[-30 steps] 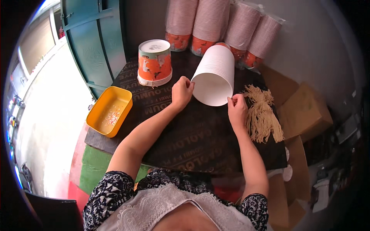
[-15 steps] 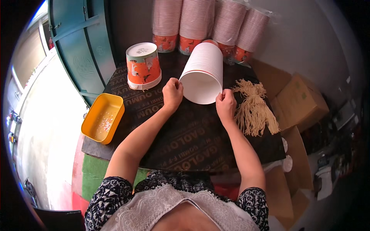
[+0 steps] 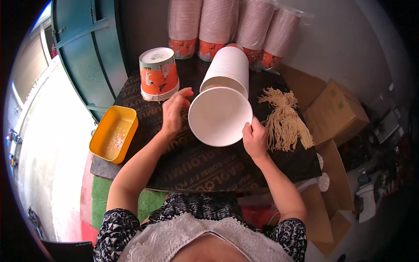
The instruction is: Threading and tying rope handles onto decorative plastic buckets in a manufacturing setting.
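Note:
A single paper bucket (image 3: 219, 117), white inside, tilts with its mouth toward me; my right hand (image 3: 255, 139) pinches its rim at the right. Behind it lies a nested stack of paper buckets (image 3: 228, 65) on its side. My left hand (image 3: 175, 112) is off the rim, just left of the bucket, fingers apart and holding nothing. Near it, a shorter stack of orange printed buckets (image 3: 159, 75) stands upside down. To the right lies a bundle of beige strings (image 3: 286, 120) on the dark board table (image 3: 183, 170).
A yellow tray (image 3: 114, 135) with small pinkish-white bits sits at the table's left edge. Several tall plastic-wrapped stacks of buckets (image 3: 218, 22) line the back. Cardboard boxes (image 3: 338, 111) stand to the right, and a green metal door (image 3: 89, 56) is at far left.
The front bucket has come out of the lying stack toward me, held by my right hand. My left hand has let go of the rim and moved left, its fingers opening.

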`<move>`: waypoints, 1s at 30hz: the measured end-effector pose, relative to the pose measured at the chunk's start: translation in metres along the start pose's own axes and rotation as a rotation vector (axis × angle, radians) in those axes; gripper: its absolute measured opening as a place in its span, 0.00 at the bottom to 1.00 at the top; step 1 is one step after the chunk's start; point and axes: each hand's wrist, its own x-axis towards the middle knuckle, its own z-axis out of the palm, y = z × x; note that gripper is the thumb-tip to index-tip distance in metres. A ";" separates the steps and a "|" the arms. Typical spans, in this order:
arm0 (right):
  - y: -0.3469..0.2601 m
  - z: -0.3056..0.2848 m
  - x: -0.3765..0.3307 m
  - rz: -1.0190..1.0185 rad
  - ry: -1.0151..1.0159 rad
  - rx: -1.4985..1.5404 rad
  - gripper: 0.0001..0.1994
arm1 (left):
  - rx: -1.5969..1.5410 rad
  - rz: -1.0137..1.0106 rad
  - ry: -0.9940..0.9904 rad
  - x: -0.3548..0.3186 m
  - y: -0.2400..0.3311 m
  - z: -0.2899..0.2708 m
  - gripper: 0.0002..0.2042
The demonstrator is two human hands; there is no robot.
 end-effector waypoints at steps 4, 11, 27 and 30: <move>-0.013 -0.003 0.007 0.117 -0.067 0.207 0.07 | 0.026 0.077 -0.030 0.004 0.009 -0.013 0.25; -0.033 0.010 0.019 0.652 -0.306 0.763 0.10 | 0.263 0.196 -0.127 0.006 0.032 -0.030 0.21; -0.009 0.027 0.021 0.716 -0.659 0.390 0.18 | 0.892 0.399 -0.229 0.002 0.058 -0.008 0.20; -0.005 0.012 0.018 0.684 -0.637 0.265 0.17 | 0.932 0.434 -0.260 0.001 0.060 -0.003 0.20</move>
